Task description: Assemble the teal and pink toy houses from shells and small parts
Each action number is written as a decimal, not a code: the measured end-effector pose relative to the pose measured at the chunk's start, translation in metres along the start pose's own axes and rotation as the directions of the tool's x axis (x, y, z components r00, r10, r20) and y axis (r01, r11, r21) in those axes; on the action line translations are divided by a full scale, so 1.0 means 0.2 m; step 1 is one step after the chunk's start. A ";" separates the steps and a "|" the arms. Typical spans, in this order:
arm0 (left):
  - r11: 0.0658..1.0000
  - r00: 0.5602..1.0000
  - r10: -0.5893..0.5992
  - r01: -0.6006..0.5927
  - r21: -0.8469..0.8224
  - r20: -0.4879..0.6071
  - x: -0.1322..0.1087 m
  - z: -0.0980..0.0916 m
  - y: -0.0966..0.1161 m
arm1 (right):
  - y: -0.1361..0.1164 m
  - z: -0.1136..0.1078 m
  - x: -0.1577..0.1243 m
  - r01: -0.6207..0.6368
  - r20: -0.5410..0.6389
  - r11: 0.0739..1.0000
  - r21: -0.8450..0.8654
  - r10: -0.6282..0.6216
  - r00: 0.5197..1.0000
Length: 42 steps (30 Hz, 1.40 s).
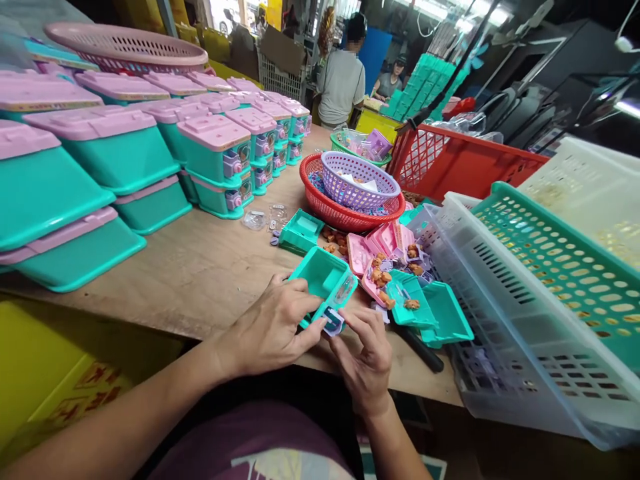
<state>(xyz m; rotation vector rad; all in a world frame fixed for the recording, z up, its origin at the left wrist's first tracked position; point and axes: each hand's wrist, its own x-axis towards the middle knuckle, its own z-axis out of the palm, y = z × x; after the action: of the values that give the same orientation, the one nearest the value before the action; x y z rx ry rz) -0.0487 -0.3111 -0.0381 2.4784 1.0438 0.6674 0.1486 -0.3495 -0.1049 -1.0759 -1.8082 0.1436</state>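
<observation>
A teal plastic box (316,272), open at the top, sits tilted at the table's front edge between my hands. My left hand (277,320) grips its near side, fingers over the rim and thumb against the front. My right hand (364,350) pinches a small lilac part (333,321) with a dark face, held against the front of the box; the left thumb touches it too. Whether the part is fixed to the box I cannot tell. Right of the hands lie teal box pieces (445,313), pink lids (387,239) and small orange-brown animal figures (380,277).
Stacked teal boxes with pink lids (215,130) fill the left side. Behind my hands stand a red basket (345,217) and a lilac basket (357,193). A clear crate (500,320) borders the right. A black-handled tool (420,350) lies nearby. Two people are farther back.
</observation>
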 end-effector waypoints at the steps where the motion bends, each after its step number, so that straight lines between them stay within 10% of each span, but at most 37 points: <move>1: 1.000 1.000 -0.027 0.027 0.014 -0.001 0.00 0.00 0.01 | 0.00 0.00 -0.01 -0.005 -0.001 1.000 0.007 0.005 1.000; 13: 0.994 0.995 -0.099 0.097 0.054 0.027 -0.02 0.01 -0.01 | -0.03 0.03 0.02 0.058 0.005 0.988 -0.143 -0.058 0.998; 16: 0.997 0.995 -0.071 0.069 -0.033 -0.068 -0.04 -0.02 -0.11 | -0.05 0.06 0.10 0.069 0.027 0.991 -0.117 -0.066 0.997; 25: 0.845 0.963 -0.224 0.269 -0.462 0.151 0.03 -0.15 -0.19 | -0.07 0.12 0.22 0.077 0.032 0.995 -0.056 -0.075 0.997; 35: 0.967 0.967 -0.255 0.256 0.022 -0.015 0.03 -0.01 -0.01 | 0.01 0.04 0.03 -0.037 0.031 0.998 0.043 0.036 0.999; 42: 0.940 0.938 -0.341 0.339 0.033 0.067 0.05 -0.03 0.06 | 0.03 0.05 0.00 0.000 -0.014 1.000 0.016 0.000 1.000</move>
<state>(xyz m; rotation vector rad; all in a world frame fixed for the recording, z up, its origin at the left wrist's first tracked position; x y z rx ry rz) -0.0394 -0.3101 -0.0240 2.2379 1.4119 0.4570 0.1441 -0.3433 -0.1129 -1.0632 -1.7922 0.1498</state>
